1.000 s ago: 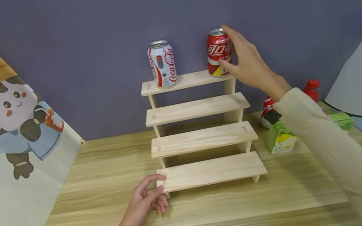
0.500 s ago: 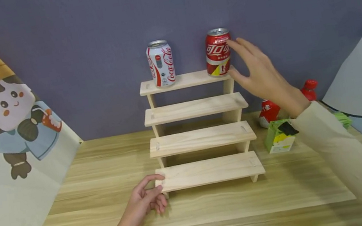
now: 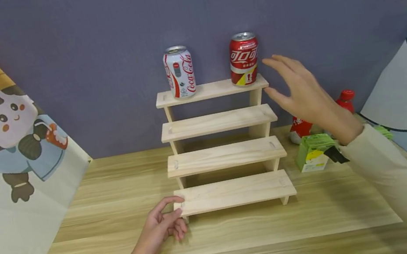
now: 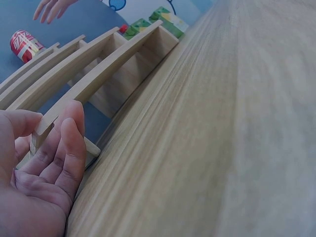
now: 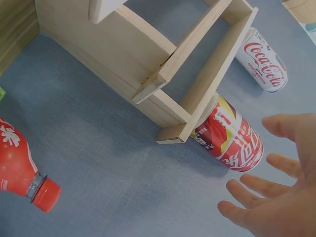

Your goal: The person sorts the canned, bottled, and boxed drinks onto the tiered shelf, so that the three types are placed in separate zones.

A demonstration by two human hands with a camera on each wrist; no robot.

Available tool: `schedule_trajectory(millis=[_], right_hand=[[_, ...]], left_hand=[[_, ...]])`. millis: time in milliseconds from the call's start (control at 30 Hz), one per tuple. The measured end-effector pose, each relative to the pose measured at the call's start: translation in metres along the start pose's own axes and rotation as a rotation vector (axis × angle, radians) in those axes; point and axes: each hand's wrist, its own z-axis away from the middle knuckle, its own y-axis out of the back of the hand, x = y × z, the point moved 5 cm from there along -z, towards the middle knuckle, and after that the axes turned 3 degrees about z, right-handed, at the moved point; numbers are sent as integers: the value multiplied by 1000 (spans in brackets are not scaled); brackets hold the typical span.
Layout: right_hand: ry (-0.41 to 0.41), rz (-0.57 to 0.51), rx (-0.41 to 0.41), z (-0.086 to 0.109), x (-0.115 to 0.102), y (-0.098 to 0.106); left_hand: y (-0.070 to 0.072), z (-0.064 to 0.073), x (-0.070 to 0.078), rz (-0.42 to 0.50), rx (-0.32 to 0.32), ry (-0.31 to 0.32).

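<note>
A four-step wooden display stand (image 3: 228,156) stands against the wall. On its top step are a white Coca-Cola can (image 3: 180,72) at the left and a red cola can (image 3: 244,59) at the right, both upright. My left hand (image 3: 162,225) pinches the left end of the lowest step; in the left wrist view, thumb and fingers (image 4: 74,143) lie on either side of that board. Just right of the red can, my right hand (image 3: 303,89) is in the air with fingers spread, apart from the can and holding nothing.
Right of the stand is a green drink carton (image 3: 313,153). Behind it stand red-labelled bottles, one with a red cap (image 3: 347,95), partly hidden by my right arm. A blue-grey wall (image 3: 114,70) rises behind, with cartoon-printed panels (image 3: 25,137) on both sides.
My right hand has let go of the red can and moved right and slightly down, away from it. The can stays on the top step. My left hand keeps its place.
</note>
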Motion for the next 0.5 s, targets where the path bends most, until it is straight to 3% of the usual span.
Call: schedule_trajectory(millis=[500], right_hand=[[-7,-14,2,30,-2,4]], left_hand=[[2,-1,-1,8,0,5]])
